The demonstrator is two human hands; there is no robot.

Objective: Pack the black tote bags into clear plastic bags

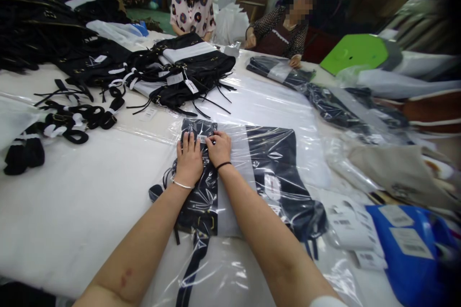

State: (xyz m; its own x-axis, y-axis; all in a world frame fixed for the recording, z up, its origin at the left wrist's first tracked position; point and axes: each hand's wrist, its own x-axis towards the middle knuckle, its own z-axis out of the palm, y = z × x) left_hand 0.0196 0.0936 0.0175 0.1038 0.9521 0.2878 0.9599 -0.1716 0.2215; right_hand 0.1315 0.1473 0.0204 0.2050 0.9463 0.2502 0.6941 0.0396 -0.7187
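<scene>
A black bag with a pale band around its middle lies inside clear plastic on the white table. My left hand rests on the bag's left part, over the plastic, with its fingers spread. Beside it, my right hand has its fingers bent together at a small white label near the bag's upper left; whether they pinch the plastic is too small to tell. A black strap runs from the bag toward the front edge under the plastic.
Black bags are piled behind my hands, with coiled black straps at left. Clear plastic bags lie behind the wrapped bag. Right are a blue package and a green board. People stand across the table.
</scene>
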